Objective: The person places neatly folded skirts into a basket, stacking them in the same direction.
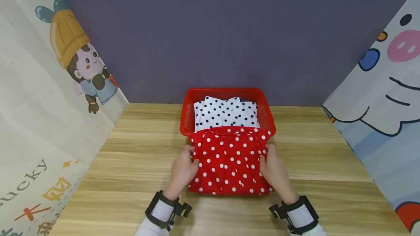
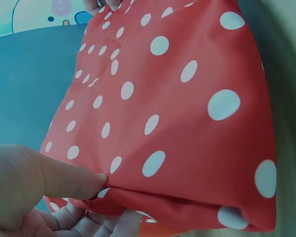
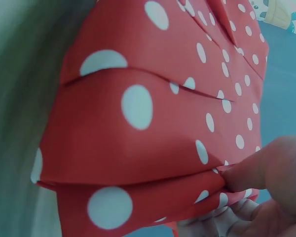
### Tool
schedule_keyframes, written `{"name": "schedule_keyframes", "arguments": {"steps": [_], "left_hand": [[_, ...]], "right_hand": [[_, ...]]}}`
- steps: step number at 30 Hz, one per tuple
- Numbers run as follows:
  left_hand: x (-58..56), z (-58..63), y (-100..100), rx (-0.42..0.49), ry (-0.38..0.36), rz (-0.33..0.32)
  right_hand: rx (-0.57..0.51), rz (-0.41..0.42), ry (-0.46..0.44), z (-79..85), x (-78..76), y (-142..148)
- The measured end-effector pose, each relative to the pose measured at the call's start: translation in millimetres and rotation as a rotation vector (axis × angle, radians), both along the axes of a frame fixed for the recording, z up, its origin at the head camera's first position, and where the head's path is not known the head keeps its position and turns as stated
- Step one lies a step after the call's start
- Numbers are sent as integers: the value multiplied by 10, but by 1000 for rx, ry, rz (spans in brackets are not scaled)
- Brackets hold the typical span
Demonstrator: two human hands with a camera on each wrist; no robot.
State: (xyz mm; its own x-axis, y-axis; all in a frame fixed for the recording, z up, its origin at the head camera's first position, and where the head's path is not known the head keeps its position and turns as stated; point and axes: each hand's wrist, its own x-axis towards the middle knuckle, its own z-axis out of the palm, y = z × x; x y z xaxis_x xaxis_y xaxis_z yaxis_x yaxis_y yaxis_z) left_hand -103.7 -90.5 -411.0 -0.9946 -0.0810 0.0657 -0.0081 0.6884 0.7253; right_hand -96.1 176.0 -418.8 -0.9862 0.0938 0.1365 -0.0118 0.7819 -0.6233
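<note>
A folded red cloth with white polka dots [image 1: 229, 163] is held between both hands, its far edge overlapping the near rim of the red basket [image 1: 185, 112] in the head view. My left hand [image 1: 183, 168] pinches its left side, thumb on top and fingers underneath, as the left wrist view shows. On the opposite side my right hand [image 1: 273, 166] grips the cloth the same way, its thumb [image 3: 251, 168] pressing the layered edge. Inside the basket lies folded white cloth with black dots [image 1: 226, 114], its near part covered by the red cloth.
The basket stands at the back of the wooden table [image 1: 137, 163], close to a dark blue-grey wall [image 1: 223, 32]. Printed curtains flank the table, one with a cartoon child [image 1: 90, 65] at left and one with a pink-nosed cartoon figure [image 1: 405, 46] at right.
</note>
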Motion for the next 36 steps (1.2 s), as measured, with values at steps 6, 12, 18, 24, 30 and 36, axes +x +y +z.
{"name": "schedule_keyframes", "arguments": {"steps": [6,12,18,24,30,36], "left_hand": [[-136,125,1,-20,60,-12],[-289,235,-6,4,70,-12],[-478,335,9,2,67,-12],[-656,434,29,-15,75,-36],[-824,516,37,-32,105,-54],[-978,616,50,-55,95,-48]], "right_hand": [[-3,9,22,130,-133,13],[-10,13,19,247,-311,9],[-20,45,30,351,-509,44],[19,56,40,432,-661,94],[35,79,79,527,-823,116],[39,93,67,637,-995,142]]}}
